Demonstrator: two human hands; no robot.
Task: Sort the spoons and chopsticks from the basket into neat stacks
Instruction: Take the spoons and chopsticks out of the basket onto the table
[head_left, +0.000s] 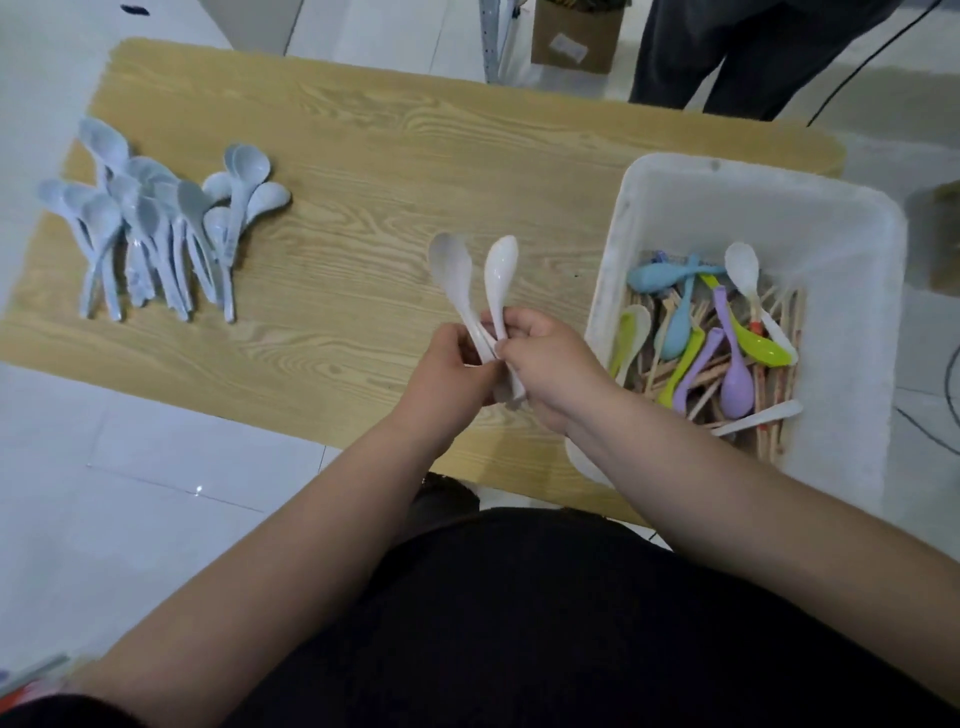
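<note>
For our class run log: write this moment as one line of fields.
left hand: holds white plastic spoon | right hand: holds second white spoon | white plastic basket: spoons, chopsticks remain

- One head-worn view only, looking forward and steeply down over the wooden table (363, 156); wide-angle, edges bowed
- Close to the hands; far floor possibly blurred; no second view shares anything

The table (389, 171) is light brown with wavy wood lines. The pile of spoons (156, 223) is pale blue. The 2 held spoons (475, 280) are white. The basket (675, 208) is white.
</note>
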